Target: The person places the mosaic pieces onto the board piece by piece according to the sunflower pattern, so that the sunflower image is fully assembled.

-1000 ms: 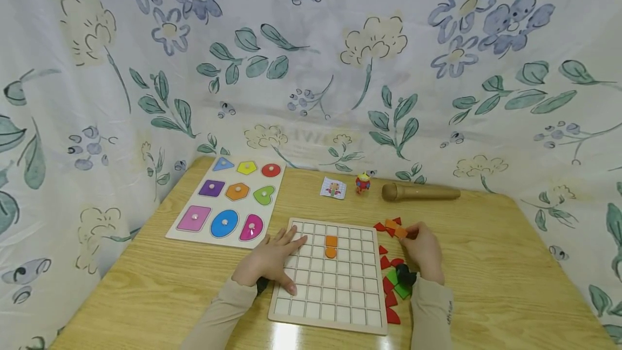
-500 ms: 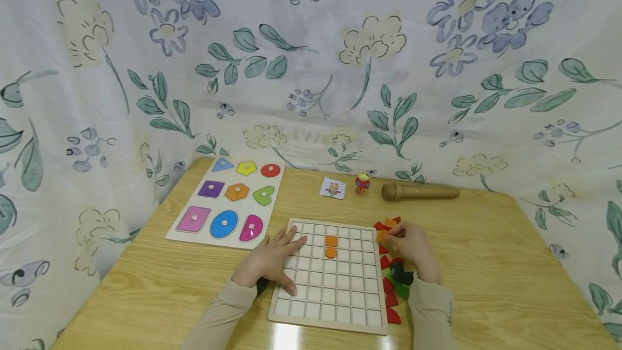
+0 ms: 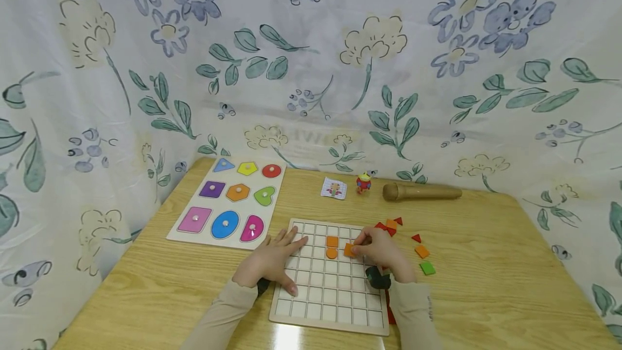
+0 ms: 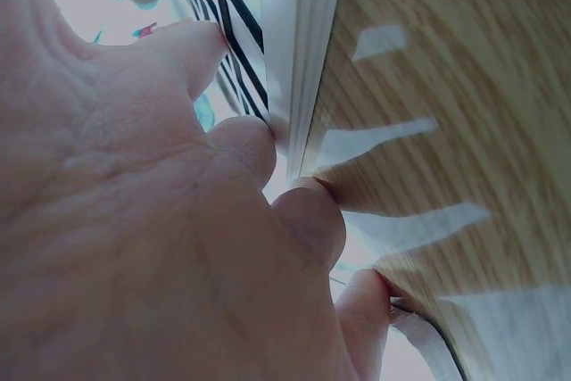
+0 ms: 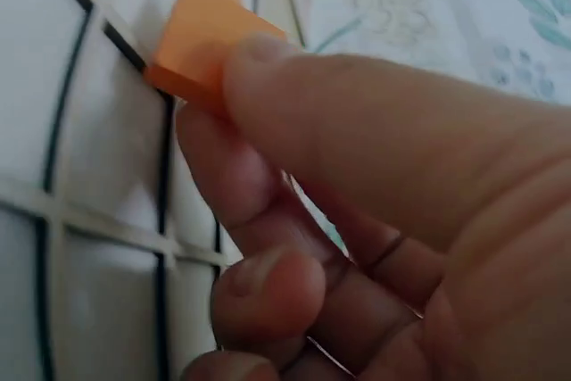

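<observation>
At left, a knobbed shape board [image 3: 217, 204] on the table [image 3: 146, 285]; next, the left hand [image 3: 269, 259], grip wide, fingers spread over the left edge of a gridded board [image 3: 330, 281]. An orange square [image 3: 332, 241] and orange disc [image 3: 331, 253] occupy adjacent cells. To their right, the right hand [image 3: 384, 248] pinches an orange tile [image 3: 349, 250] over the grid. Far right: loose red [image 3: 416, 238], orange [image 3: 422, 251] and green pieces [image 3: 427, 268].

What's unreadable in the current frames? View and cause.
- Red pieces beside grid board, head view: partly hidden by right sleeve.
- Board under left hand, head view: hand covers it.
- Printed card, head view: pattern too small.
- Orange tile, right wrist view: right hand covers part.
</observation>
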`<state>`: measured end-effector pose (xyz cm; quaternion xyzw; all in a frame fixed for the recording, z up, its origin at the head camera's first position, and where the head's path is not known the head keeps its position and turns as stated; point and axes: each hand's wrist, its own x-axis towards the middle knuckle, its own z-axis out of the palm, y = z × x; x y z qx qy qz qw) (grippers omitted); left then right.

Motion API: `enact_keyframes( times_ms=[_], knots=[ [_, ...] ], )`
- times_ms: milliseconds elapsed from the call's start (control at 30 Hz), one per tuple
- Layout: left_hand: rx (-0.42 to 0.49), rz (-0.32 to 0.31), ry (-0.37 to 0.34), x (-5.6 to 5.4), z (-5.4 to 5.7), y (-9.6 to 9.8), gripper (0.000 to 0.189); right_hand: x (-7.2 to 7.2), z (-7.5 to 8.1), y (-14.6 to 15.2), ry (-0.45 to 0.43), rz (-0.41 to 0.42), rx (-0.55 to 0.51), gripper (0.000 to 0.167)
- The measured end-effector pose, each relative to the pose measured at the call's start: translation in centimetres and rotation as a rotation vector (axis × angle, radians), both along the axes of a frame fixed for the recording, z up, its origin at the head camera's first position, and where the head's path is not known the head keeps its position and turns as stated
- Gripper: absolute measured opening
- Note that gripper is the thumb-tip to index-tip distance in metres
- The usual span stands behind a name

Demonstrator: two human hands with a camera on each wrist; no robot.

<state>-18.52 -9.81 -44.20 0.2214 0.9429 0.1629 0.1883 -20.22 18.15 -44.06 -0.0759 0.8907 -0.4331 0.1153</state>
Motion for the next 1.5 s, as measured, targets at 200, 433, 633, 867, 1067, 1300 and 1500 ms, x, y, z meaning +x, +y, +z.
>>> enact_keyframes(
  times_ms=[200,433,633,867,1067,1300,1500],
  knots=[
    [0.004,-0.004,0.002,0.1,0.1,0.0,0.112,0.2,-0.2,-0.8,-0.008,0.069,0.003,0.010],
    [0.012,-0.006,-0.004,0.0,0.2,0.0,0.113,0.1,-0.4,-1.4,0.006,0.074,0.049,0.007],
    [0.012,-0.005,-0.001,0.1,0.1,0.0,0.113,-0.2,-0.5,-0.6,-0.010,0.123,-0.004,0.008],
    [0.031,-0.004,-0.005,0.3,0.3,-0.1,0.112,-0.9,-0.3,1.4,0.022,0.016,-0.122,0.025],
    [0.029,-0.003,-0.011,0.3,0.4,-0.1,0.112,-1.4,-1.1,4.3,0.014,-0.175,-0.215,0.037],
    [0.021,-0.005,-0.008,0.4,0.6,0.0,0.111,-1.7,-2.3,6.3,0.006,-0.234,-0.220,0.042],
    [0.025,-0.001,-0.008,0.4,0.5,0.0,0.110,-2.0,-2.7,6.8,0.011,-0.320,-0.239,0.042]
  ],
)
